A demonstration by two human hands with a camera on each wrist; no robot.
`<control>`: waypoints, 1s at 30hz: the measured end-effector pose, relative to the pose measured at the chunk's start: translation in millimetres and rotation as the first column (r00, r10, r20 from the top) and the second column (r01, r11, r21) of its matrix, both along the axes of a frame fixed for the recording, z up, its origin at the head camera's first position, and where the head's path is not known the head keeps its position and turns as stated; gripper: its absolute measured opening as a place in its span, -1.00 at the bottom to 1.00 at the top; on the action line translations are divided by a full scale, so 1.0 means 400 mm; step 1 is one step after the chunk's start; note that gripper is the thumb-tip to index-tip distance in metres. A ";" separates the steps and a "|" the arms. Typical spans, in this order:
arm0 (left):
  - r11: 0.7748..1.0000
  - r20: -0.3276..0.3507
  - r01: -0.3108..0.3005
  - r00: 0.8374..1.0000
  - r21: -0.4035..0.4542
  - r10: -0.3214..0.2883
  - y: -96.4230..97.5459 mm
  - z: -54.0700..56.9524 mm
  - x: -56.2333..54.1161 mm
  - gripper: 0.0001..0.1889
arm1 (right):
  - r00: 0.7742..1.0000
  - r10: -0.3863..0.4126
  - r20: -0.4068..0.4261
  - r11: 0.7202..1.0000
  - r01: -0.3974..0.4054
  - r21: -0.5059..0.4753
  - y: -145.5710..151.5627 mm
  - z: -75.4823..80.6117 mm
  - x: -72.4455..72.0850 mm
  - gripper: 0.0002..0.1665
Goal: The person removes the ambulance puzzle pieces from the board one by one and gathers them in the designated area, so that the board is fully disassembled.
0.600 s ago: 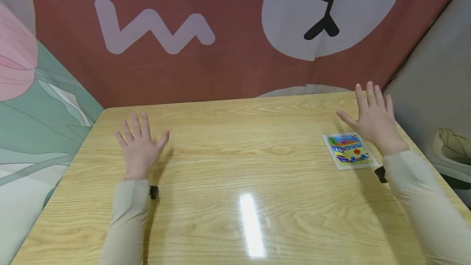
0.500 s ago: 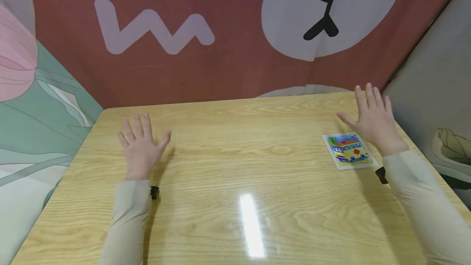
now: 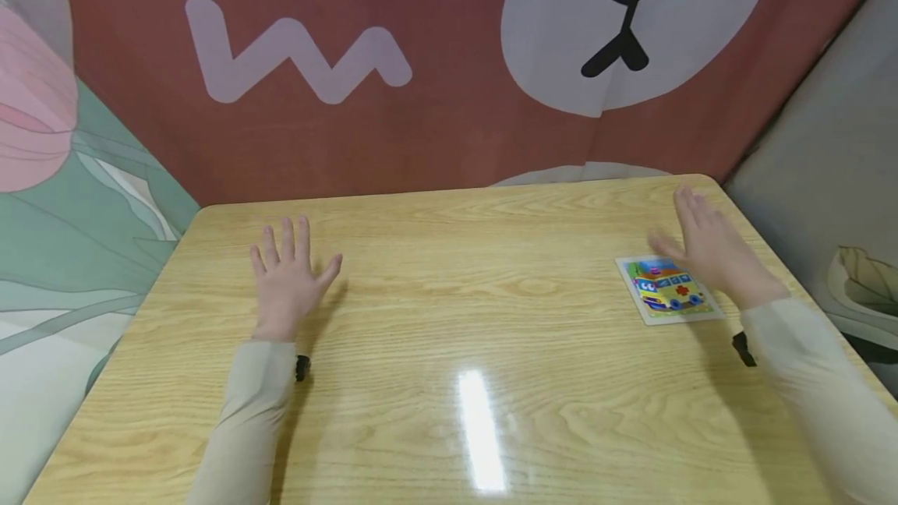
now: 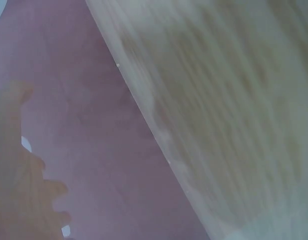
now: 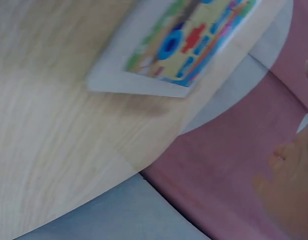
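A square, white-bordered picture board (image 3: 669, 291) with a cartoon ambulance bearing a red cross lies flat on the right side of the wooden table. My right hand (image 3: 717, 256), slightly blurred, hovers beside its upper right edge with fingers extended and thumb spread out over the board's far edge. In the right wrist view the board (image 5: 178, 45) shows a thick white side, apart from the hand (image 5: 291, 182). On the left, my left hand (image 3: 286, 291) is held over the table, palm down, fingers spread, holding nothing. The left wrist view catches part of that hand (image 4: 21, 190) at its edge.
The light wood table (image 3: 449, 271) fills the foreground, with a bright light reflection (image 3: 480, 431) near its front. A reddish-brown printed cloth (image 3: 449, 131) hangs behind its far edge. Beyond the right edge lies a beige object (image 3: 866, 279).
My left hand has shifted to the right, still spread. The right hand has tipped, its fingers dropping lower and drawing together. The board has not moved.
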State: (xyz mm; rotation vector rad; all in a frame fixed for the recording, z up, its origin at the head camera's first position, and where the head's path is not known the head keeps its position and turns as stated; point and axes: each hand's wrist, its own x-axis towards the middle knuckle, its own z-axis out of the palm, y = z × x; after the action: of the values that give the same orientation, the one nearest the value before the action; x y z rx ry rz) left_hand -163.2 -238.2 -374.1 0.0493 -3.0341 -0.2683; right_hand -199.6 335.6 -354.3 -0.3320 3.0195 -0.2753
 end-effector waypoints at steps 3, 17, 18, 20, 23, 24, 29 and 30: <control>1.000 0.008 0.013 1.000 -0.003 -0.013 0.005 0.000 0.001 -0.09 | 0.999 0.022 0.031 1.000 -0.023 0.016 0.009 -0.012 0.001 0.15; 0.999 0.099 0.052 0.994 -0.014 -0.051 0.039 0.008 0.001 -0.12 | 0.992 0.129 -0.002 0.984 -0.128 0.126 0.045 -0.070 0.021 -0.03; 0.998 0.103 0.056 0.993 -0.011 -0.055 0.042 0.009 0.001 -0.13 | 0.990 0.140 -0.008 0.982 -0.138 0.132 0.047 -0.074 0.023 -0.06; 0.998 0.115 0.063 0.992 -0.010 -0.061 0.049 0.010 0.000 -0.14 | 0.988 0.155 -0.016 0.978 -0.151 0.144 0.052 -0.079 0.028 -0.12; 0.997 0.124 0.077 0.989 -0.023 -0.074 0.061 0.010 -0.003 -0.15 | 0.987 0.158 -0.005 0.977 -0.155 0.144 0.059 -0.085 0.030 -0.18; 0.996 0.126 0.083 0.989 -0.029 -0.079 0.065 0.010 -0.005 -0.15 | 0.988 0.154 0.002 0.978 -0.153 0.141 0.062 -0.087 0.031 -0.21; 0.992 0.134 0.119 0.985 -0.047 -0.112 0.089 0.011 -0.013 -0.16 | 0.990 0.133 0.040 0.983 -0.137 0.120 0.064 -0.095 0.033 -0.29; 0.991 0.137 0.125 0.984 -0.047 -0.118 0.095 0.011 -0.015 -0.16 | 0.990 0.133 0.043 0.984 -0.137 0.116 0.063 -0.096 0.034 -0.29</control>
State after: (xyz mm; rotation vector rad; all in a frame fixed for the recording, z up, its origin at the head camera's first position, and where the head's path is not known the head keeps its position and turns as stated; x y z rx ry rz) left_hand -169.1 -200.4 -369.7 -0.1280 -3.1815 -0.1978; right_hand -186.2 360.9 -392.8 -0.5131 2.9444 -0.0898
